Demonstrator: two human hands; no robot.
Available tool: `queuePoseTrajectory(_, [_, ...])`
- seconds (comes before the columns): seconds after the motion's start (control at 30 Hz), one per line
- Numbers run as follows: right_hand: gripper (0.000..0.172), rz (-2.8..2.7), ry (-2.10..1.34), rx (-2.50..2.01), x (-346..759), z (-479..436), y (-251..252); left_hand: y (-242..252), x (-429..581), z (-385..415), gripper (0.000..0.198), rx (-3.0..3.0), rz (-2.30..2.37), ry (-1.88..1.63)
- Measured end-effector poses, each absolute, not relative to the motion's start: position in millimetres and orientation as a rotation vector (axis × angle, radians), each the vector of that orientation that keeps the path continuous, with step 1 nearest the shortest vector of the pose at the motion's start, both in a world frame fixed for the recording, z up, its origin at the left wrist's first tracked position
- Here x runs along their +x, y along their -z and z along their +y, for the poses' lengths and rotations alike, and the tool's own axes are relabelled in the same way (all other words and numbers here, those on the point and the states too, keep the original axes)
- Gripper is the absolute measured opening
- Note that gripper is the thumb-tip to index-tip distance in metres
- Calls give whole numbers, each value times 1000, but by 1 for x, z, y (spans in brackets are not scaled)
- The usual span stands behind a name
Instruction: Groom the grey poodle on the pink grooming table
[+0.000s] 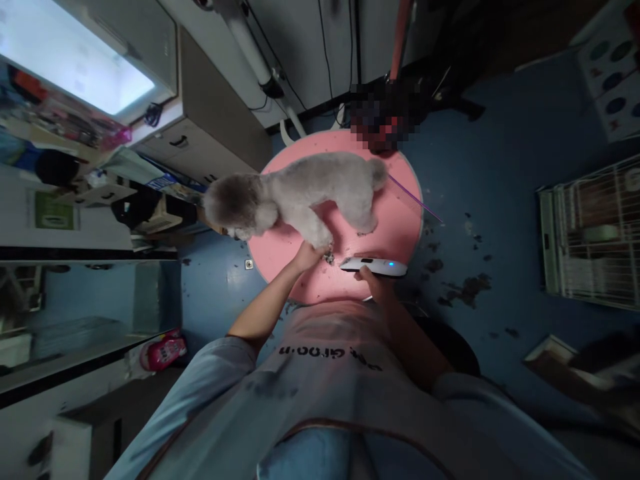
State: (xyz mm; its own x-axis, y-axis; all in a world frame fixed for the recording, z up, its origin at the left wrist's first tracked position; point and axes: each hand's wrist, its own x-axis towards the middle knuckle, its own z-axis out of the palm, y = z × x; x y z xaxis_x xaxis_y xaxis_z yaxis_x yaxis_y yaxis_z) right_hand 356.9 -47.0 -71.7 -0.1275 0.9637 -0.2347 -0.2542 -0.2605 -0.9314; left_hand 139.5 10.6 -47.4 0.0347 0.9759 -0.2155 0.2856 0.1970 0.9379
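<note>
A small grey curly dog (305, 193) stands on a round pink table (400, 220), head to the left. My left hand (307, 255) grips the dog's front paw near the table's near edge. My right hand (373, 280) holds a white electric clipper (375, 266) with a blue light, its head pointing left toward the held paw. Dark clipped fur lies by the paw. A purple leash (415, 200) runs from the dog's rear toward the right.
Clumps of dark fur (465, 290) are scattered over the blue floor to the right. A wire cage (593, 233) stands at the far right. Cabinets and drawers (200, 133) are at the left, with a pink bottle (163, 351) on the floor.
</note>
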Motion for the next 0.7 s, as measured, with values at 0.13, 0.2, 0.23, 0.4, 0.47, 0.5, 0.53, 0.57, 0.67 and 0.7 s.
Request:
queuePoseTrajectory(0.13, [37,-917,-1340,-1128,340,-42,61,49,143,12,40,1270,1456,-883])
queuePoseTrajectory(0.2, [38,-954,-1318,-1105,330,-38,56,50,144,11,43,1262,1486,-889])
queuePoseTrajectory(0.23, [39,-977,-1330,-1097,327,-36,54,51,145,11,43,1256,1497,-897])
queuePoseTrajectory(0.4, [35,-1003,-1381,-1160,324,-33,53,56,145,8,43,1224,1530,-930])
queuePoseTrajectory(0.47, [36,-929,-1418,-1161,323,-34,58,58,146,7,44,1225,1551,-939])
queuePoseTrajectory(0.5, [37,-871,-1460,-1147,321,-34,62,58,146,7,43,1228,1560,-937])
queuePoseTrajectory(0.53, [38,-805,-1508,-1132,319,-35,66,59,146,7,43,1231,1566,-928])
queuePoseTrajectory(0.57, [40,-742,-1558,-1121,318,-35,69,59,146,8,42,1234,1567,-917])
queuePoseTrajectory(0.67, [47,-610,-1728,-1118,320,-36,77,60,146,8,39,1239,1579,-934])
queuePoseTrajectory(0.7, [49,-587,-1790,-1111,323,-36,77,60,145,8,39,1240,1589,-954])
